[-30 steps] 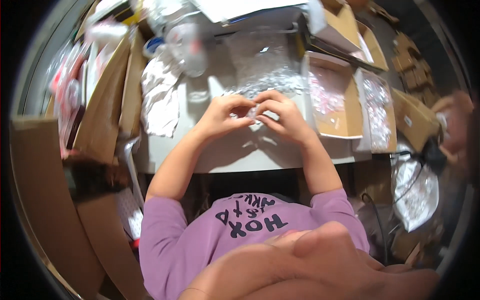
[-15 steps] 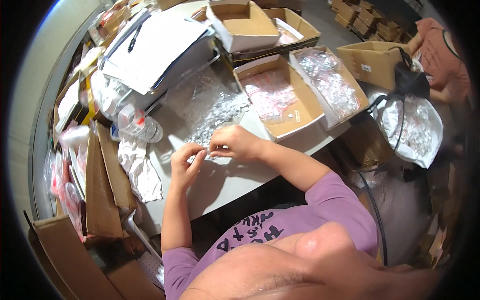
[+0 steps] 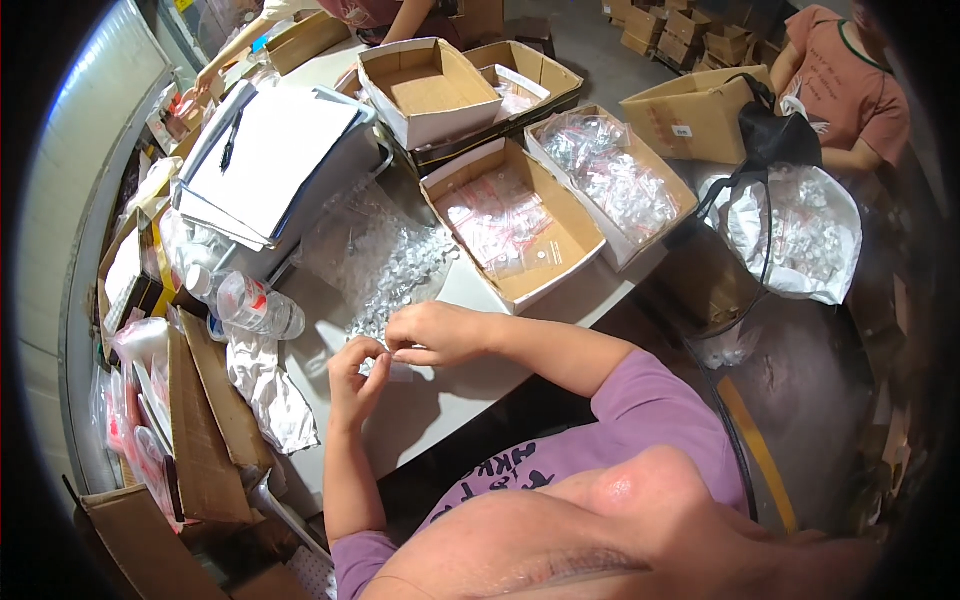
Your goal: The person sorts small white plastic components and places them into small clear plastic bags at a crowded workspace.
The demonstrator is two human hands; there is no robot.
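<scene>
Since half a second ago, view swings: both hands, bottle and boxes sit further left and lower in frame; a co-worker's dark red clothing (image 3: 365,10) now shows at top edge, cut off. Left hand (image 3: 350,395), left of centre, has thumb and index almost meeting. Right hand (image 3: 440,333), just beside it, fingers curled in, tips close to the left's. Small clear plastic piece (image 3: 401,373) shows just below right fingertips; mostly hidden by fingers, so can't tell which hand grips it. Long axis and pointing also can't be told. Silvery pieces (image 3: 410,260) heap beyond the hands, partly behind right hand, spilling from clear bag (image 3: 345,225). Clear bottle (image 3: 260,305) lies left, near white cloth (image 3: 270,395). Box of red-edged bags (image 3: 560,215) stands upper centre, second box (image 3: 655,240) beside it. Papers (image 3: 265,165) with pen (image 3: 232,140) upper left. White sack (image 3: 840,235) at right. Wearer's head covers lower edge, hiding part of the purple shirt (image 3: 665,400).
</scene>
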